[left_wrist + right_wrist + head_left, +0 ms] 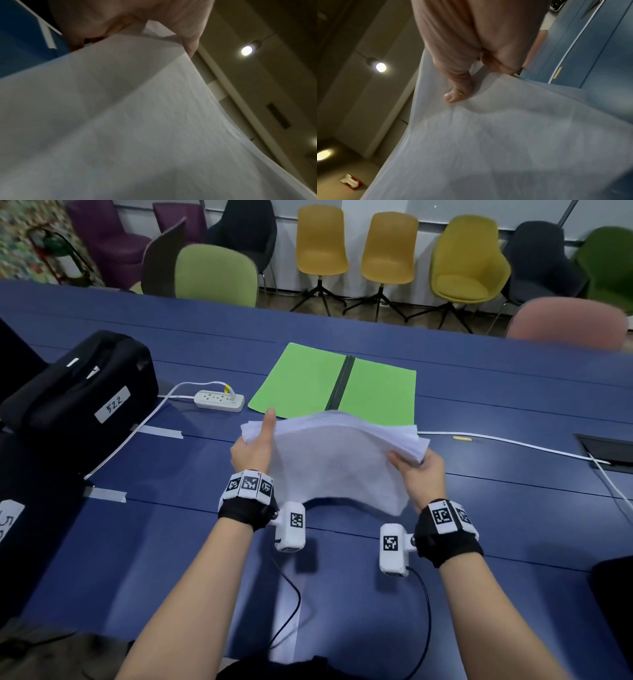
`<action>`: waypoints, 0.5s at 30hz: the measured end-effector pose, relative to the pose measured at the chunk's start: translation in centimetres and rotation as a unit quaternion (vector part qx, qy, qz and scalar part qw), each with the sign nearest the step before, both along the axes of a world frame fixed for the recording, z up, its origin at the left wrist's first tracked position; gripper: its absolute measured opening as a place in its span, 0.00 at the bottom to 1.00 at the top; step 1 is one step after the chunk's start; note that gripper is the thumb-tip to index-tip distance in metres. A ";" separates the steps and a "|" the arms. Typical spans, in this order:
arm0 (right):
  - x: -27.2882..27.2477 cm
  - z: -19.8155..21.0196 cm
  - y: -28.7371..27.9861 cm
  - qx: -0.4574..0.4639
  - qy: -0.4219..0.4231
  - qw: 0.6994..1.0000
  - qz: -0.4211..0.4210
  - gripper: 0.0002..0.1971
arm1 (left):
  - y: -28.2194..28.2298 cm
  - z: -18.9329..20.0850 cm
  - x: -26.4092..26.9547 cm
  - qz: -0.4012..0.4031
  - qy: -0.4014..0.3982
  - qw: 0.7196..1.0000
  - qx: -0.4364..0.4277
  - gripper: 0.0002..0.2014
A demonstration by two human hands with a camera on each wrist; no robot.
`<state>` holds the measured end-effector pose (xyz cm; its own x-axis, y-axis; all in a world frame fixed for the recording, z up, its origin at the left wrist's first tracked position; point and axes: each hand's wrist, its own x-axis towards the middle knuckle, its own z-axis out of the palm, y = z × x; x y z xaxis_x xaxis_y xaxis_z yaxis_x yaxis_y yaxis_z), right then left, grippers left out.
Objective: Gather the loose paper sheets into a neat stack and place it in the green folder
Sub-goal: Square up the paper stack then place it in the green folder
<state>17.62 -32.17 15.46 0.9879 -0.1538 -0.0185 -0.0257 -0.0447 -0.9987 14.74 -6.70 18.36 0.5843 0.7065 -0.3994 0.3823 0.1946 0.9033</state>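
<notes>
A thick stack of white paper sheets (337,460) hangs in the air over the blue table, bowed upward in the middle. My left hand (255,445) grips its left edge, thumb lying on top and pointing away. My right hand (419,470) grips the right edge, thumb on top. Both wrist views are filled by the paper (137,128) (505,142), with the left hand (154,24) and the right hand (471,54) pinching it. The green folder (305,381) lies open and flat on the table just beyond the stack; its near edge is hidden by the paper.
A white power strip (219,400) with its cable lies left of the folder. A black bag (78,392) sits at the far left. A white cable (513,444) runs right to a floor-box opening (604,450). Chairs line the table's far side.
</notes>
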 end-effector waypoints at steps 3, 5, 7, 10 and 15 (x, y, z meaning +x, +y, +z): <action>-0.8 1.2 -0.4 0.018 -0.051 0.998 0.010 0.12 | -0.5 0.3 -0.4 0.010 -0.035 0.998 0.045 0.36; -1.6 0.5 -0.4 0.006 -0.037 0.999 0.031 0.13 | -1.3 -0.8 -1.1 0.002 -0.017 0.997 0.081 0.34; -2.2 -0.8 -0.3 0.000 0.002 1.000 0.023 0.11 | -2.2 -2.1 -1.7 -0.014 0.021 0.996 0.088 0.31; -1.9 -1.7 -0.1 0.030 0.040 0.997 -0.052 0.10 | -2.9 -3.0 -1.8 -0.013 0.035 0.997 0.073 0.29; -0.7 -2.1 -0.4 0.042 0.046 0.991 -0.122 0.08 | -1.9 -3.0 -1.1 -0.026 0.052 0.997 0.053 0.35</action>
<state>16.94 -32.56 13.36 0.9154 -0.3814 -0.1286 -0.1158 0.0564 -0.9917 13.68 -8.61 15.39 0.5804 0.7174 -0.3853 0.4829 0.0778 0.8722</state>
